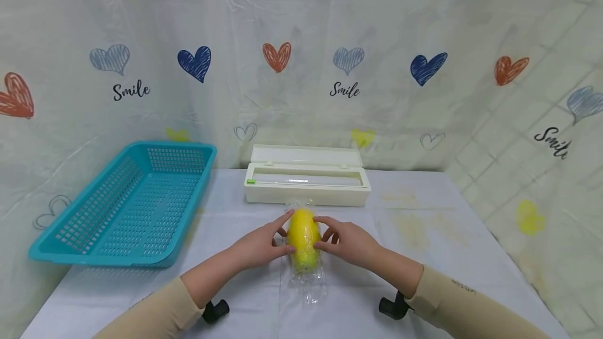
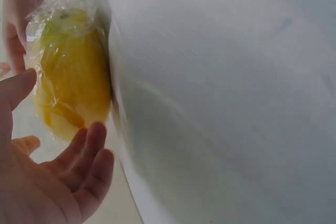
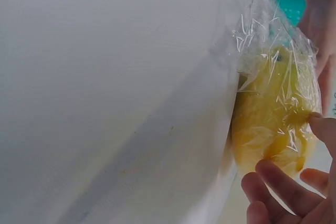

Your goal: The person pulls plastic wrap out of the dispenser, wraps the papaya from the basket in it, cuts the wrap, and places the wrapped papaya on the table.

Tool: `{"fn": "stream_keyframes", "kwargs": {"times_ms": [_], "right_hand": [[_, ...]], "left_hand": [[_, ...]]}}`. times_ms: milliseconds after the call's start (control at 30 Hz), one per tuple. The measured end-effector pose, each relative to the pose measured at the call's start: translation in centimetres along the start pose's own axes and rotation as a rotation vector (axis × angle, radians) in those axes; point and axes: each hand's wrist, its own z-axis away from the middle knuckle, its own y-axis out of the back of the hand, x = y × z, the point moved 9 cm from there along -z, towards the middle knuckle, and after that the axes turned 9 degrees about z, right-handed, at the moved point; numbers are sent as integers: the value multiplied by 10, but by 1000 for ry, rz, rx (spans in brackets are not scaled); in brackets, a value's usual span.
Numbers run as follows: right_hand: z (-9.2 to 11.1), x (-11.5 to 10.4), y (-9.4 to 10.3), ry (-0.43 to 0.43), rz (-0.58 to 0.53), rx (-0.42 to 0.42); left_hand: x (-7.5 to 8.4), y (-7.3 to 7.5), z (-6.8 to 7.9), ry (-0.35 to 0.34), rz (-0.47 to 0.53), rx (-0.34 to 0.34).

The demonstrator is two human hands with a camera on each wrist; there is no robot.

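An oblong yellow fruit (image 1: pixel 303 237) with a greenish end lies on the white cloth, wrapped in clear plastic film (image 1: pixel 307 284) that sticks out crumpled at both ends. On its left side, the thumb and index fingertip of my left hand (image 1: pixel 261 245) touch the wrap. My right hand (image 1: pixel 350 242) does likewise on the right side. In the left wrist view, the fingers of the left hand (image 2: pixel 58 177) curve loosely near the fruit's far end. The right wrist view shows the right hand's thumb (image 3: pixel 323 129) against the creased film, with fingertips at the fruit's lower end.
Just behind the fruit stands a white cling film dispenser (image 1: pixel 306 195), its lid raised, a roll inside and a green slider on its left. A blue-green plastic basket (image 1: pixel 127 213) stands at the left. Printed sheeting (image 1: pixel 306 14) hangs behind the table.
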Motion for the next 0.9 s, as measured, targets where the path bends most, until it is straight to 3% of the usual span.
{"fn": "stream_keyframes", "kwargs": {"times_ms": [67, 133, 233, 367, 467, 667, 900], "right_hand": [[2, 0, 1, 3, 15, 18], [4, 0, 3, 9, 31, 40], [9, -3, 6, 59, 71, 76], [20, -10, 9, 198, 142, 116], [28, -13, 9, 308, 186, 118], [40, -24, -1, 542, 287, 58], [46, -30, -13, 574, 402, -50]], "left_hand": [[7, 4, 4, -55, -49, 34], [18, 6, 9, -153, -135, 61], [39, 3, 22, -369, -290, 51], [64, -14, 46, -721, -473, -3], [73, -26, 60, -868, -571, -24], [70, -33, 58, -852, -741, -56], [70, -42, 55, -877, -861, -61]]}}
